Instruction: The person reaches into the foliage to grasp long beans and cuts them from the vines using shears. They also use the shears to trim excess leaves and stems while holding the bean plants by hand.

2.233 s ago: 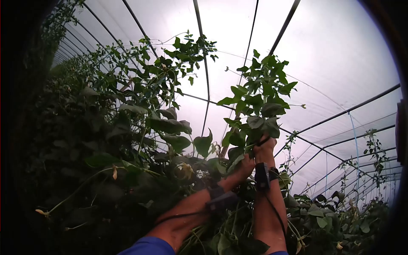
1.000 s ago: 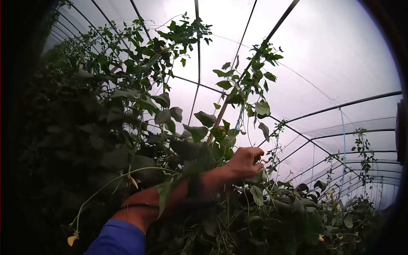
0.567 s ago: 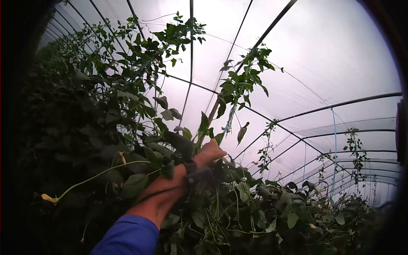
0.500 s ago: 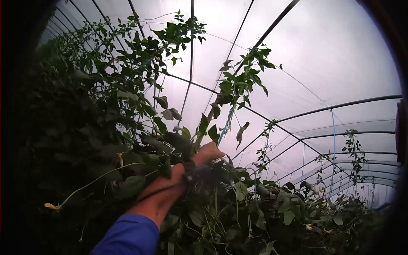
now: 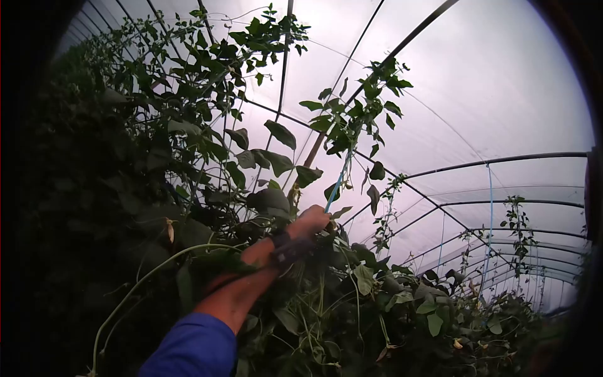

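Note:
My left hand point(image 5: 312, 221) is raised among the leaves, at the end of a bare forearm with a blue sleeve point(image 5: 191, 345) and a dark band point(image 5: 286, 246) on the wrist. Its fingers are closed round a light blue twine point(image 5: 339, 183), which runs up from the fist to a leafy climbing vine point(image 5: 355, 122). Part of the vine's lower stems and leaves lies close against the hand, and the fingertips are partly hidden. Long thin bean-like stems point(image 5: 321, 289) hang below the wrist. My right hand is out of view.
Dense dark foliage point(image 5: 113, 188) fills the left side. A curved pale stem point(image 5: 135, 289) arches in front at lower left. Metal hoops point(image 5: 515, 155) carry the plastic roof point(image 5: 502, 81). More blue strings point(image 5: 490, 220) and vines hang at right.
My fist stays on the twine, while the vine top above it has swayed and its leaves have spread. The pale stem at lower left has dropped, its yellow flower leaving view.

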A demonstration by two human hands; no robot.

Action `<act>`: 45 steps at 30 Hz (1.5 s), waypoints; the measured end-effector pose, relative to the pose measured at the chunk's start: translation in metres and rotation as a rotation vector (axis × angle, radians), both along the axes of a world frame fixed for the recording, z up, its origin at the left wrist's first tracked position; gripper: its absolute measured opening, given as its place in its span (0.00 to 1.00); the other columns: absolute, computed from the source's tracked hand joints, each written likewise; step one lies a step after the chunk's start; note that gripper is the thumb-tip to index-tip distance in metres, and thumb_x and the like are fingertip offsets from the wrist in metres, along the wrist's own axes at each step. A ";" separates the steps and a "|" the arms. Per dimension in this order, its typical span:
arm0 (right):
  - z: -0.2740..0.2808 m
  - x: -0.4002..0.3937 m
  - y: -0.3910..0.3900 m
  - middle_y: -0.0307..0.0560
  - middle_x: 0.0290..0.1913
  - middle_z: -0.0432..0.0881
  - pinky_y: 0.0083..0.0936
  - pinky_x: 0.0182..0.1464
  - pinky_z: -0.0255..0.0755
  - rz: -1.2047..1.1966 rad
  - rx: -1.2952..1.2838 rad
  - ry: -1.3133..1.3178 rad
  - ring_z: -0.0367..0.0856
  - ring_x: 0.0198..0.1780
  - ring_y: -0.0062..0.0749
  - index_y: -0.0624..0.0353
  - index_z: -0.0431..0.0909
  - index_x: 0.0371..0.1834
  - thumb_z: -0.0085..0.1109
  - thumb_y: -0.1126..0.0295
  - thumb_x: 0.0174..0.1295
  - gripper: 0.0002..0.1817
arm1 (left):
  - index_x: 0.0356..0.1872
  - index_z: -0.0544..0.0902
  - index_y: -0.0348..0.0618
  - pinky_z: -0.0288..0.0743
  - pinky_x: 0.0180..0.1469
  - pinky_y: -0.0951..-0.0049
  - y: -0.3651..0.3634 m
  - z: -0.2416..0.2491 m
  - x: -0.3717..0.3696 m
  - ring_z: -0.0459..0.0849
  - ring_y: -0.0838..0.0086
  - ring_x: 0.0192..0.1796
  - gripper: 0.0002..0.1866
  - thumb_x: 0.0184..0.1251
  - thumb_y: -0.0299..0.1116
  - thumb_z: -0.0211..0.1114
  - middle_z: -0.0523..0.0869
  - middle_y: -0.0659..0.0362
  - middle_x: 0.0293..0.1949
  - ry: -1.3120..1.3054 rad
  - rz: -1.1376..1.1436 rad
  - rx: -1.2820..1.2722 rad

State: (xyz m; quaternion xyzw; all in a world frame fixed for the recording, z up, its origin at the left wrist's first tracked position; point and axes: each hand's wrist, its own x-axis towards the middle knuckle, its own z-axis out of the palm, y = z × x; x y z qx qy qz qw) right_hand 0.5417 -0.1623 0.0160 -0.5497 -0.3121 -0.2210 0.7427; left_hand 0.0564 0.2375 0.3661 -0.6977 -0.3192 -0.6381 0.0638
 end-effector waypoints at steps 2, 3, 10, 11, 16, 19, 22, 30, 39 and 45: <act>0.016 0.006 -0.007 0.36 0.14 0.69 0.17 0.16 0.58 -0.066 0.075 -0.014 0.66 0.12 0.20 0.58 0.74 0.43 0.49 0.66 0.66 0.09 | 0.36 0.82 0.31 0.74 0.42 0.61 -0.010 -0.003 -0.003 0.83 0.56 0.36 0.21 0.61 0.44 0.57 0.83 0.43 0.31 0.026 -0.060 0.017; 0.028 0.008 -0.008 0.36 0.13 0.69 0.17 0.15 0.58 -0.093 0.120 -0.034 0.66 0.12 0.20 0.59 0.74 0.43 0.49 0.66 0.66 0.09 | 0.36 0.82 0.31 0.73 0.41 0.61 -0.016 -0.005 -0.005 0.82 0.56 0.35 0.21 0.61 0.44 0.57 0.83 0.43 0.30 0.054 -0.116 0.028; 0.155 -0.061 0.048 0.36 0.12 0.68 0.16 0.13 0.56 0.270 0.437 -0.461 0.66 0.10 0.19 0.59 0.73 0.44 0.49 0.66 0.66 0.10 | 0.33 0.81 0.33 0.75 0.40 0.62 -0.051 -0.021 -0.001 0.84 0.59 0.34 0.17 0.57 0.41 0.61 0.84 0.46 0.29 -0.035 -0.227 0.036; 0.182 -0.119 0.060 0.36 0.11 0.68 0.16 0.13 0.56 0.417 0.433 -0.550 0.66 0.10 0.19 0.59 0.73 0.44 0.49 0.66 0.66 0.10 | 0.31 0.80 0.32 0.76 0.37 0.62 -0.056 -0.024 0.000 0.84 0.61 0.32 0.15 0.55 0.38 0.62 0.83 0.46 0.27 -0.089 -0.274 0.058; 0.264 -0.278 0.114 0.48 0.17 0.77 0.18 0.13 0.67 0.819 0.089 -0.630 0.77 0.13 0.28 0.64 0.70 0.54 0.52 0.54 0.66 0.24 | 0.39 0.81 0.38 0.75 0.44 0.66 -0.053 -0.024 -0.005 0.84 0.63 0.39 0.20 0.47 0.42 0.67 0.85 0.50 0.36 -0.012 -0.316 0.003; 0.310 -0.308 0.174 0.51 0.21 0.78 0.20 0.19 0.74 0.930 -0.022 -0.640 0.81 0.19 0.33 0.60 0.69 0.50 0.49 0.45 0.65 0.27 | 0.38 0.81 0.38 0.76 0.43 0.67 -0.059 -0.027 -0.009 0.84 0.64 0.38 0.21 0.46 0.42 0.68 0.85 0.50 0.36 0.038 -0.267 0.036; 0.340 -0.323 0.230 0.51 0.25 0.79 0.24 0.23 0.75 1.013 -0.094 -0.526 0.81 0.23 0.34 0.55 0.67 0.50 0.49 0.46 0.65 0.24 | 0.39 0.80 0.38 0.76 0.43 0.67 -0.066 -0.030 -0.011 0.84 0.63 0.39 0.22 0.45 0.42 0.69 0.84 0.50 0.36 0.033 -0.274 0.005; 0.382 -0.368 0.329 0.52 0.31 0.79 0.28 0.29 0.79 1.736 0.316 -0.459 0.83 0.30 0.40 0.62 0.65 0.44 0.61 0.70 0.58 0.17 | 0.38 0.81 0.38 0.75 0.43 0.68 -0.077 -0.040 -0.005 0.84 0.65 0.38 0.19 0.45 0.38 0.69 0.85 0.51 0.35 -0.007 -0.238 -0.011; 0.375 -0.374 0.358 0.50 0.33 0.81 0.29 0.34 0.77 1.674 0.405 -0.662 0.79 0.30 0.32 0.62 0.69 0.41 0.53 0.61 0.63 0.15 | 0.39 0.81 0.36 0.75 0.40 0.71 -0.064 -0.037 -0.009 0.83 0.69 0.36 0.20 0.44 0.38 0.67 0.84 0.52 0.34 0.049 -0.122 0.005; 0.363 -0.372 0.382 0.50 0.32 0.81 0.22 0.31 0.73 0.749 0.739 -1.198 0.77 0.27 0.27 0.68 0.71 0.48 0.57 0.73 0.56 0.17 | 0.35 0.82 0.31 0.73 0.35 0.75 -0.029 -0.026 -0.019 0.81 0.75 0.32 0.20 0.44 0.39 0.66 0.84 0.53 0.29 -0.057 -0.317 0.041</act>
